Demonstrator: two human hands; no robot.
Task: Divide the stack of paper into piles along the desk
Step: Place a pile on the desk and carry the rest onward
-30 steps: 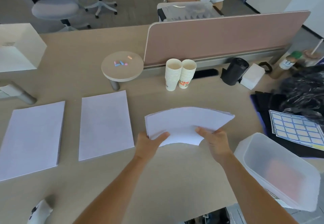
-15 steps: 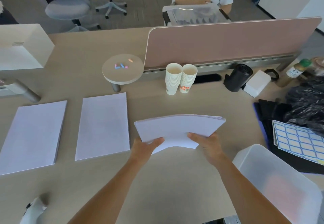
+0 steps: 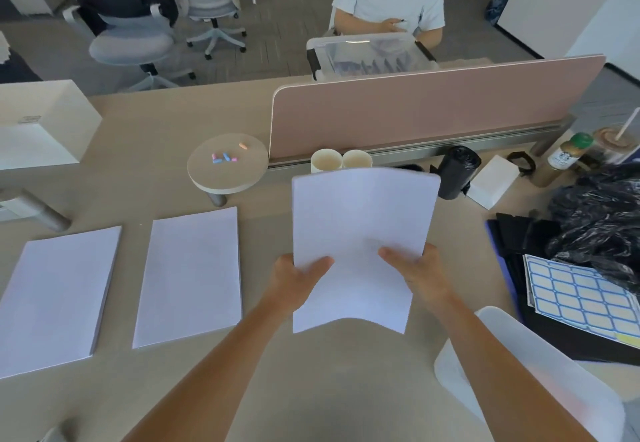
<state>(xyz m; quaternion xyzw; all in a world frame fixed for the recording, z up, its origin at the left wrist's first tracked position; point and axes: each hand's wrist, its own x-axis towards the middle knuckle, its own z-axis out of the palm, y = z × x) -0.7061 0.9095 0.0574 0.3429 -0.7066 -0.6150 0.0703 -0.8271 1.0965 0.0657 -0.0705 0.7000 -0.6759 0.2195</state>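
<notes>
Gently: your left hand (image 3: 295,279) and right hand (image 3: 419,273) grip the bowed white paper sheaf (image 3: 360,220); lay it square beneath them, edges aligned.

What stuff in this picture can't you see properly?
Head view only.
- Paper cups: only rims show; the held paper stack covers the rest.
- Left hand and right hand: fingers hidden under that stack, thumbs on top.
- Coloured bits on the round stand: too small to name.
- White tub: cut off by the bottom edge.
</notes>
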